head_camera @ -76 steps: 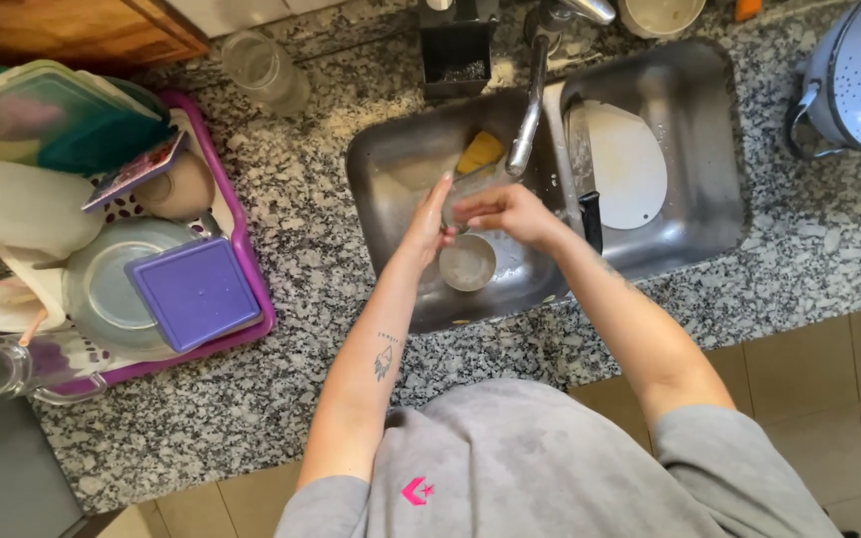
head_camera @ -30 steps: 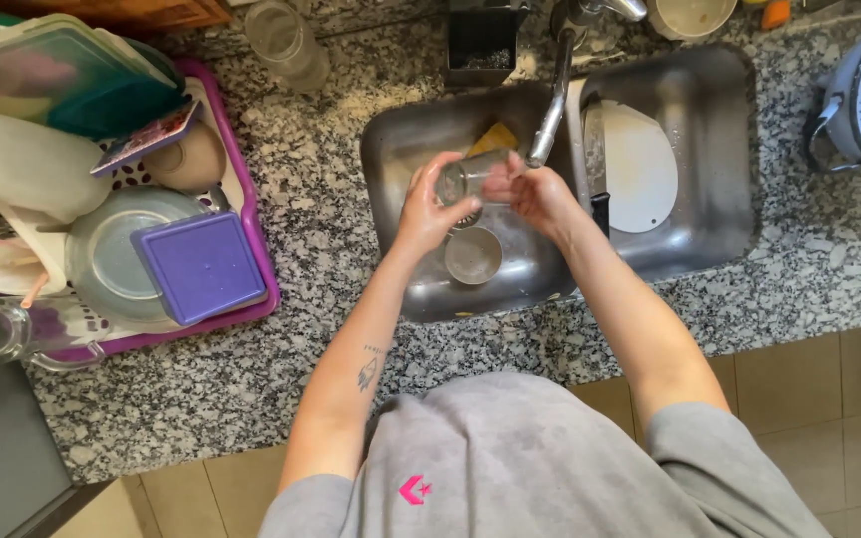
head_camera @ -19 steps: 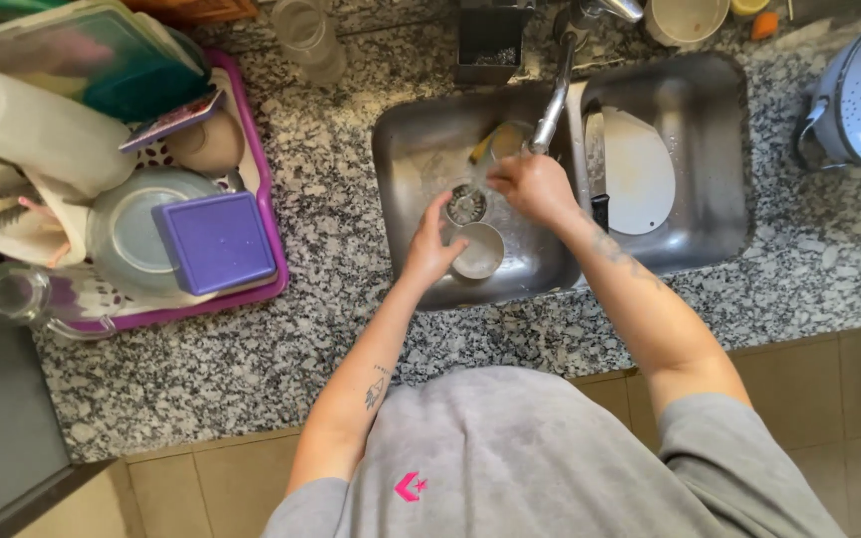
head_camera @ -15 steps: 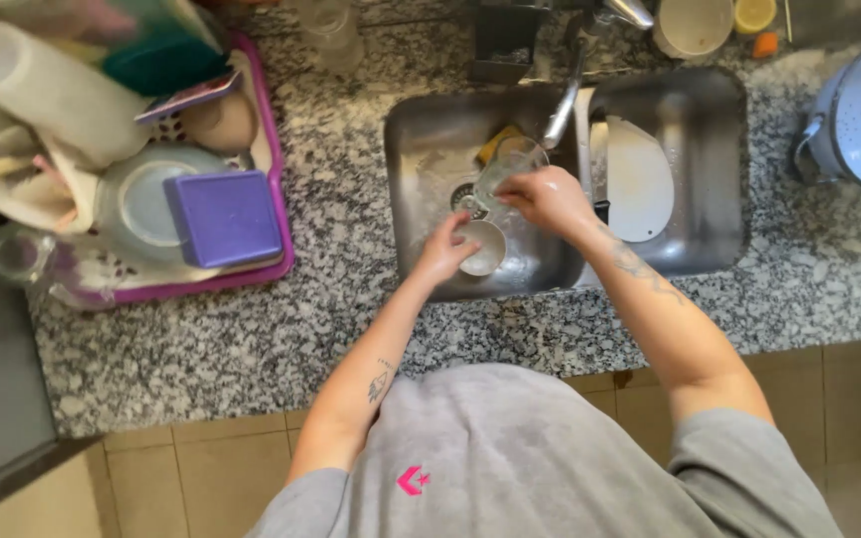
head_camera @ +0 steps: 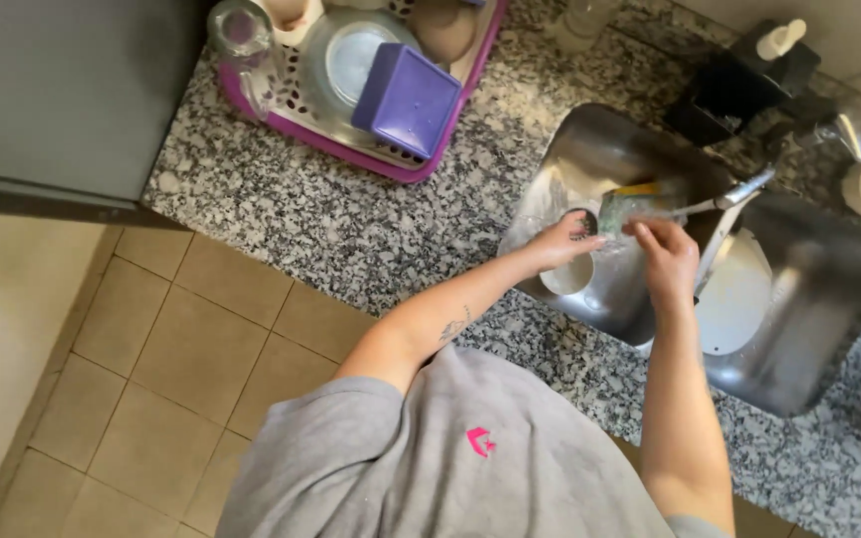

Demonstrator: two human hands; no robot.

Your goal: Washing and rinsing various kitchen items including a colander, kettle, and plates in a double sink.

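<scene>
The clear glass (head_camera: 605, 239) sits between both hands over the left basin of the steel sink (head_camera: 590, 149), low inside its walls, so that drips and spray fall into the basin and not on the bench (head_camera: 351, 229). The left hand (head_camera: 560, 242) reaches in from the side with its fingers curled around the glass, gripping it. The right hand (head_camera: 668, 257) comes from above, fingers closed at the rim; whether they pinch the rim or something pressed into it I cannot tell, since the glass is see-through and wet. The glass lies tilted, its mouth turned toward the right hand, probably so that the inside can be reached.

Just beyond the hands a yellow and green sponge (head_camera: 630, 204) lies in the basin, within easy reach. The tap spout (head_camera: 739, 189) swings out over the divide between the basins, close above the hands, so water lands where the work is done. Under the left hand a pale round cup (head_camera: 568, 277) stands on the basin floor. In the right basin a white plate (head_camera: 739, 299) lies flat.

Well apart on the bench, a purple drying rack (head_camera: 391, 164) holds washed pieces: a purple square container (head_camera: 409, 100) turned upside down to drain, and a round plate (head_camera: 351, 60) beside it. A glass jar (head_camera: 241, 40) stands at the rack's corner.
</scene>
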